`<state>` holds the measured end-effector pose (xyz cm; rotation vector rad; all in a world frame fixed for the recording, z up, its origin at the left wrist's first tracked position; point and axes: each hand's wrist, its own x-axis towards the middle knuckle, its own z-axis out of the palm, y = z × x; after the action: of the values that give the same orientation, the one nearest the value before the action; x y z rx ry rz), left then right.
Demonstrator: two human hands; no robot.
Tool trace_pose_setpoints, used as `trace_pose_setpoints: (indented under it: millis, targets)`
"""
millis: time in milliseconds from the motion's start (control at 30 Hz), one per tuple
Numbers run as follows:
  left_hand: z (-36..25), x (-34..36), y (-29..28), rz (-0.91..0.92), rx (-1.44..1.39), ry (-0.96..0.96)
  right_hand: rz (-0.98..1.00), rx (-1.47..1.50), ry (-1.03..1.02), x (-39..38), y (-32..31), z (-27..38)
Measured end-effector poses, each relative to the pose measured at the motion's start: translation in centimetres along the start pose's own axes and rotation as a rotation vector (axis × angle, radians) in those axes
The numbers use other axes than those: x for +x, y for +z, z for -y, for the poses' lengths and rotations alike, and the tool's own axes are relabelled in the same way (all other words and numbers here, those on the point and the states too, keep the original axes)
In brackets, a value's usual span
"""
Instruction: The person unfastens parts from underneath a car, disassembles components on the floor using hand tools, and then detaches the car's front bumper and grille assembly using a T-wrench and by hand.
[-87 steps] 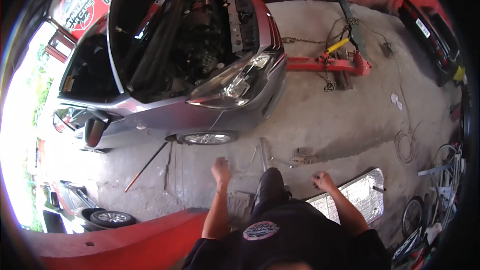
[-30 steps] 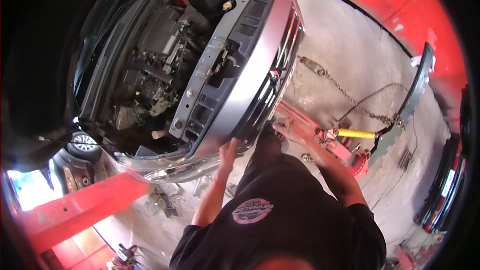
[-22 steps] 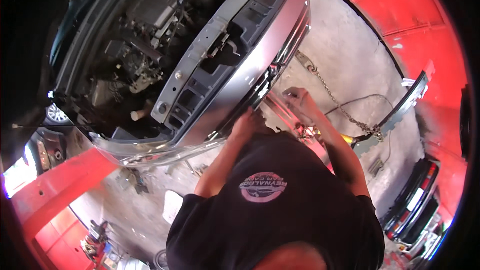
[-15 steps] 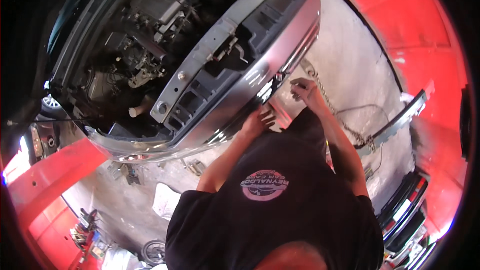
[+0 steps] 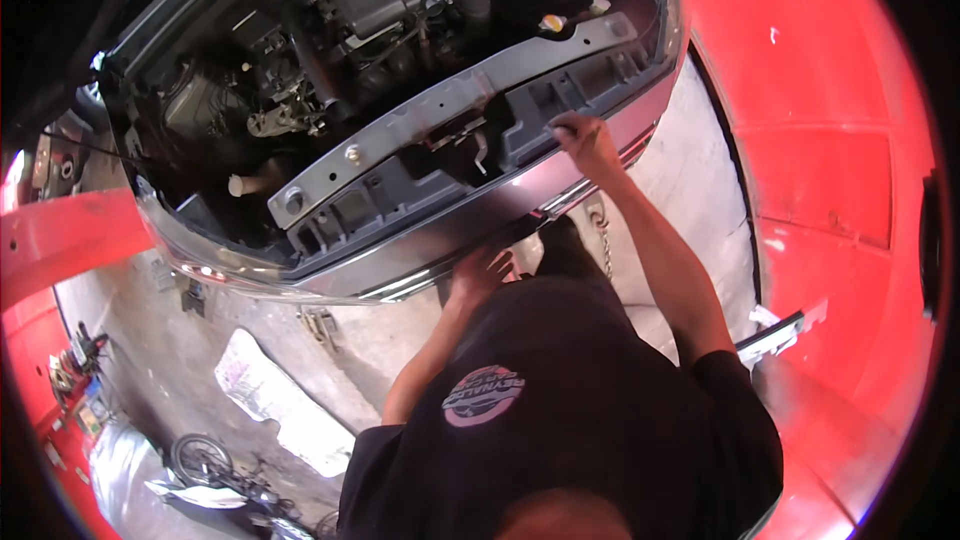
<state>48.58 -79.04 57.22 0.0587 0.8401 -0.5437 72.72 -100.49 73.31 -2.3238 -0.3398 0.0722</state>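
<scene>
In front of me a grey car front stands with its engine bay (image 5: 380, 0) exposed. My right hand (image 5: 588, 145) is raised over the upper edge of the bumper (image 5: 500, 195), its fingers curled together beside the black plastic trim (image 5: 545, 125). Whether anything is in those fingers, I cannot make out. Lower down, my left hand (image 5: 482, 275) is by the bumper's lower edge, fingers apart and slightly bent, with nothing seen in it. A metal crossbar (image 5: 400, 135) runs along the front of the bay, and a hood latch (image 5: 480, 152) sits behind the bumper.
A rusty chain (image 5: 602, 230) hangs or lies beyond the bumper. Red metal structure (image 5: 820, 140) flanks the right side, with a red beam (image 5: 80, 240) at left. On the floor are a white panel (image 5: 290, 405) and a motorcycle (image 5: 220, 470).
My right hand has risen from in front of the bumper to its top edge and closed its fingers. My left hand has shifted left and slightly down. The view has turned, showing more engine bay.
</scene>
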Motion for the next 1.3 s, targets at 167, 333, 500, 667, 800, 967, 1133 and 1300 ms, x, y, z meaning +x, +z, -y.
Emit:
trace_pose_setpoints:
  millis: [167, 333, 500, 667, 800, 967, 1133, 1300]
  targets:
    - [2.9, 1.0, 1.5, 0.013, -0.077, 0.180, -0.128, -0.132, 0.100, 6.1, -7.8, -11.8]
    - [7.4, 4.9, 3.1, 0.010, 0.018, 0.346, -0.125, -0.279, 0.057, 10.7, -13.0, -18.5]
    - [11.0, 9.8, 1.5, 0.150, 0.103, 0.139, 0.154, -0.436, -0.147, 14.8, -12.7, -18.6]
    - [12.5, 10.8, 11.5, 0.290, -0.023, 0.117, 0.304, -0.634, -0.215, 15.5, -13.1, -18.3]
    - [13.4, 12.0, 13.3, 0.348, -0.230, 0.106, 0.230, -0.612, -0.213, 15.1, -12.4, -18.0]
    - [14.5, 14.8, 11.1, -0.052, 0.843, 0.537, 0.099, -0.662, -0.189, 14.3, -11.3, -18.0]
    - [12.9, 11.7, 19.5, -0.230, 1.323, 0.400, 0.072, -0.494, -0.059, 13.2, -11.2, -19.0]
    - [12.6, 14.1, 13.6, -0.221, 1.827, 0.411, 0.065, -0.446, -0.060, 13.8, -9.4, -18.3]
